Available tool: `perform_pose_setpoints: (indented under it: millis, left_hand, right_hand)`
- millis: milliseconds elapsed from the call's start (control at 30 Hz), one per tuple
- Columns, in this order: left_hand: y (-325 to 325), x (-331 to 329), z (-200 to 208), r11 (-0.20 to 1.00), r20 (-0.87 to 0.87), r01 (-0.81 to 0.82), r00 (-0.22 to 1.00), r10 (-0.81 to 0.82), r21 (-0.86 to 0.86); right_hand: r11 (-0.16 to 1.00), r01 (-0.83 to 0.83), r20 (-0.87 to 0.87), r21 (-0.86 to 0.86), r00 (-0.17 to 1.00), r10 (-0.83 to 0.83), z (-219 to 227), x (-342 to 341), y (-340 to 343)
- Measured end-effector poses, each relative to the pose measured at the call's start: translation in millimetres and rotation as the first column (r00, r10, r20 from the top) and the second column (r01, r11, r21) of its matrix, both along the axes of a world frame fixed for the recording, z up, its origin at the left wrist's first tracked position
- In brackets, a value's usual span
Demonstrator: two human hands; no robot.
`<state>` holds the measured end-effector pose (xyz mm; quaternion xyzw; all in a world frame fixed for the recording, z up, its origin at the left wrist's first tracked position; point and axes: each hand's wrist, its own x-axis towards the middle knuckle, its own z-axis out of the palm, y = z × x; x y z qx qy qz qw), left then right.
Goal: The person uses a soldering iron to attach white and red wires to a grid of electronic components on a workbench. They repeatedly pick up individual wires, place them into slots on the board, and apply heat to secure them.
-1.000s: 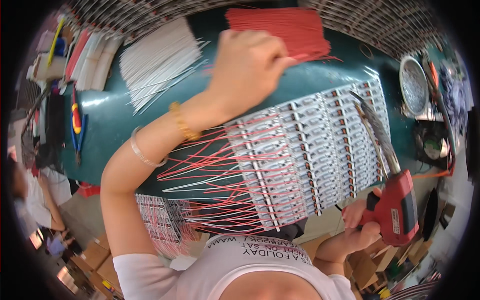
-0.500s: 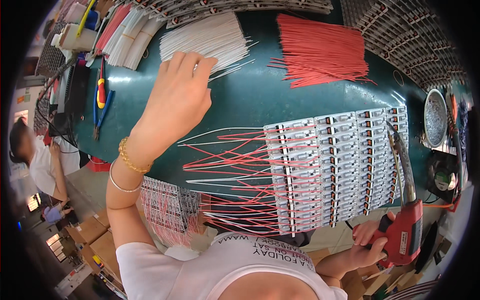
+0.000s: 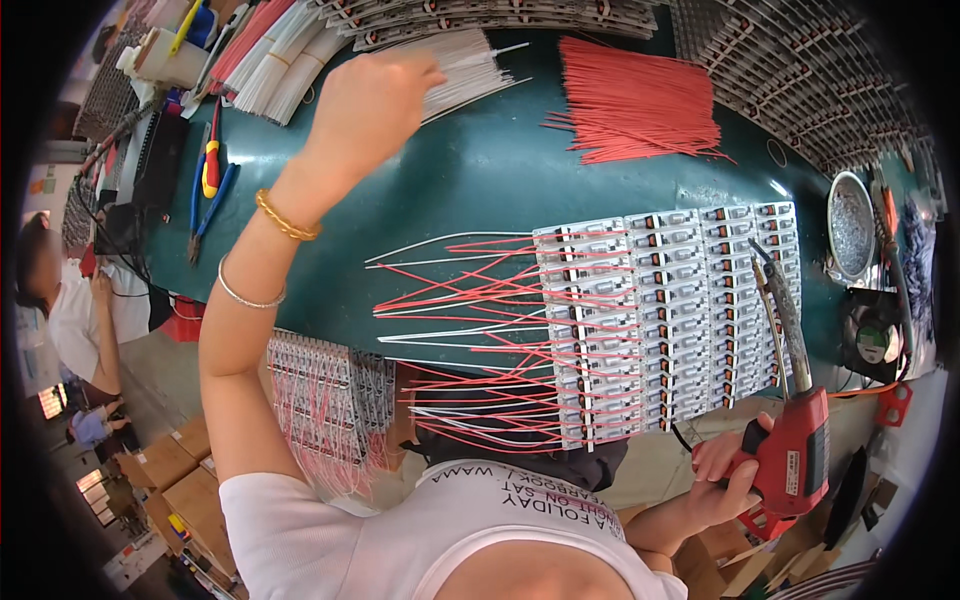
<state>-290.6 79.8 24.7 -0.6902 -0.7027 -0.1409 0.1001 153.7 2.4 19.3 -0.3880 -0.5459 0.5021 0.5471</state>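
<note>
Over the far-left pile of white wires [image 3: 470, 75], my left hand [image 3: 375, 105] is raised with its fingers curled together. Whether a wire is pinched in them is hidden and slightly blurred. In my right hand [image 3: 722, 475] is a red soldering gun [image 3: 795, 460], its long metal tip pointing up over the right part of the circuit board panel [image 3: 670, 320]. The panel has several columns of small boards on the green table. Red and white wires [image 3: 470, 300] stick out leftward from its left column.
A pile of red wires [image 3: 640, 100] lies at the far middle. Pliers [image 3: 212, 205] and a red-yellow tool [image 3: 211, 165] rest at left. A metal bowl [image 3: 851, 225] stands at right. More wired boards [image 3: 325, 395] hang at lower left. Another person [image 3: 85, 310] sits at far left.
My left hand has moved up and slightly away over the white wires, fingers still curled. My right hand keeps the soldering gun, its tip shifted slightly left along with the whole view.
</note>
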Motion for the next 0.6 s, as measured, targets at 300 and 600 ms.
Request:
perform_pose_setpoints:
  millis: [300, 600]
  left_hand:
    - [14, 48, 107, 0.943, -0.196, 0.160, 0.955, -0.223, -0.293]
    - [29, 70, 59, 0.847, -0.409, 0.235, 0.794, -0.450, -0.476]
  right_hand:
    - [1.000, -0.014, -0.090, 0.001, 0.996, 0.014, -6, 5, -1]
    - [0.999, -0.013, -0.141, -0.050, 0.990, 0.006, -10, 8, -10]
